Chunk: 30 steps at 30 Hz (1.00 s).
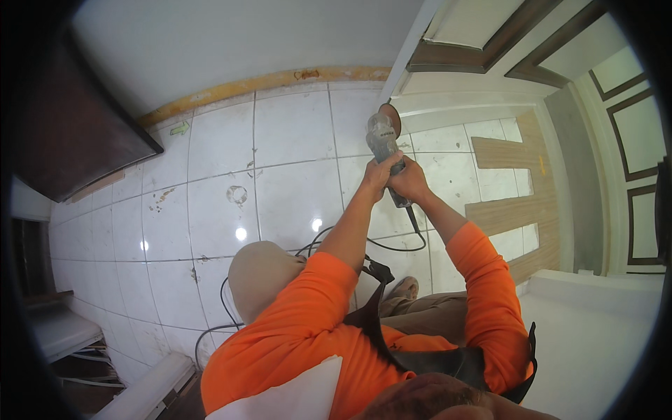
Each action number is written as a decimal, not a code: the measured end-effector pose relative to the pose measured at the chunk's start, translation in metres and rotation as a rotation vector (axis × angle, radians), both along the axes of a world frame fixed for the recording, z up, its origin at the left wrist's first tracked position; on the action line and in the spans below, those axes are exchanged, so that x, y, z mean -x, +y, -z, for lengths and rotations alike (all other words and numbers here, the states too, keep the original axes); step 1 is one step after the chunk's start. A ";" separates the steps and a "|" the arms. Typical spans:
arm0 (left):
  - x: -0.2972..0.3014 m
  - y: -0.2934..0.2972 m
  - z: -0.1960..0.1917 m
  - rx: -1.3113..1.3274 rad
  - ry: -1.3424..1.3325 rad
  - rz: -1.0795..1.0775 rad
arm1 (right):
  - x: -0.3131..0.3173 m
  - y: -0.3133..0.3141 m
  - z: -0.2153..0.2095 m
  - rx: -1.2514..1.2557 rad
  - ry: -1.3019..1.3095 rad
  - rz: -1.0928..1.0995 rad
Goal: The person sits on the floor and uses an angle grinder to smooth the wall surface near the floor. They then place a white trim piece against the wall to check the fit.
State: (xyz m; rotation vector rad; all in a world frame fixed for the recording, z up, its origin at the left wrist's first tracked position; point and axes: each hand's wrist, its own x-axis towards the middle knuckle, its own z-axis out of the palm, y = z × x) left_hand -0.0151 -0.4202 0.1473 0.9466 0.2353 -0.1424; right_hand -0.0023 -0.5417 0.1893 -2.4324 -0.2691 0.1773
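Observation:
An angle grinder (383, 136) with a grey, dusty head points away from me, held in both hands over the white tiled floor (294, 189). My left hand (380, 173) is wrapped round its body, just behind the head. Close beside it, my right hand (411, 182) grips the rear of the body. The brown round disc (391, 119) sits at the far end, close to the foot of the white door frame (407, 52); whether it touches anything I cannot tell. A black power cord (413, 222) runs from the grinder's back end and loops across the tiles.
Wood-look planks (514, 210) with staggered ends lie over tiles on the right. A yellowish strip (259, 82) runs along the wall's foot. A dark brown panel (80, 126) leans at left. Panelled white doors (633, 133) stand at right. My knee (262, 280) and shoe (404, 288) are near the cord.

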 end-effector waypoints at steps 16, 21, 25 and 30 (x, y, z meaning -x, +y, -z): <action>-0.016 -0.003 0.004 0.022 0.008 0.004 | -0.015 -0.004 0.000 0.004 0.026 0.008; -0.015 -0.005 0.000 0.031 0.011 -0.015 | -0.015 -0.006 -0.002 0.002 -0.001 -0.002; -0.013 -0.006 -0.004 0.045 0.017 -0.019 | -0.016 -0.008 -0.004 0.013 0.007 0.001; -0.014 -0.005 -0.006 0.044 0.031 0.000 | -0.015 -0.007 -0.010 -0.004 0.032 -0.004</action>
